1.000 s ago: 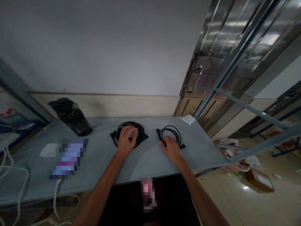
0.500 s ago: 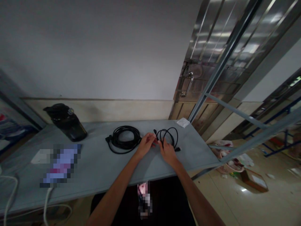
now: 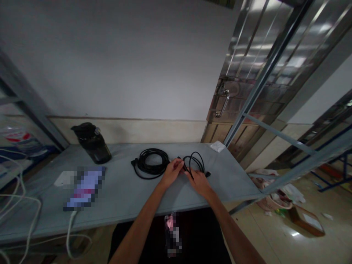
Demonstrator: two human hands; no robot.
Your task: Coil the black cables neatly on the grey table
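Note:
Two coils of black cable lie on a grey table (image 3: pixel 129 194). The thicker coil (image 3: pixel 150 163) rests flat, just left of my hands. My left hand (image 3: pixel 172 171) pinches the left end of the thinner coil (image 3: pixel 195 161), whose loops rise off the table. My right hand (image 3: pixel 198 180) grips the same thin cable at its near side, fingers closed round it. Both hands meet at the coil's near-left edge.
A black bottle (image 3: pixel 93 143) lies at the table's back left. A phone (image 3: pixel 84 187) and a white block (image 3: pixel 63 179) sit at the left, with white cables (image 3: pixel 19 201) hanging off. A white packet (image 3: pixel 217 146) lies at the back right corner. Metal frame bars (image 3: pixel 255 88) stand to the right.
My left hand left the thick coil and moved right to the thin one. Both hands now hold the thin cable, and its loops have lifted from the table.

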